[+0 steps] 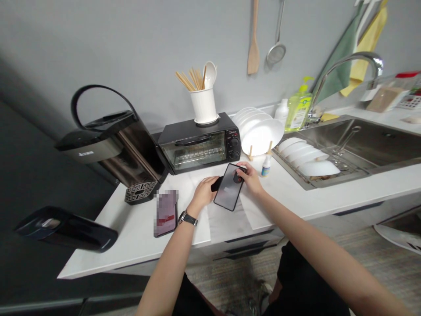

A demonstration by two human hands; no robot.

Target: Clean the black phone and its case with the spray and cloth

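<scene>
My right hand (pixel 250 179) grips a grey-backed smartphone (pixel 226 191) with a black rim by its upper right corner, fingers over the dark camera area. The phone is tilted above the counter. Just left of it, my left hand (pixel 204 192), with a watch (pixel 188 218) on the wrist, is closed on a flat black object (pixel 216 184). That object is partly behind the phone, so its kind is unclear. Another phone (pixel 166 213), its screen blurred out, lies on the counter left of my left wrist. A small white bottle (pixel 266 166) with a blue label stands beyond my right hand.
Behind my hands stands a toaster oven (pixel 197 151) bearing a white utensil holder (pixel 204 105). A dark water dispenser (pixel 131 153) and a black bottle-shaped appliance (pixel 75 230) are to the left. Plates (pixel 261 134) and a sink (pixel 388 151) with bowls (pixel 319 168) are to the right.
</scene>
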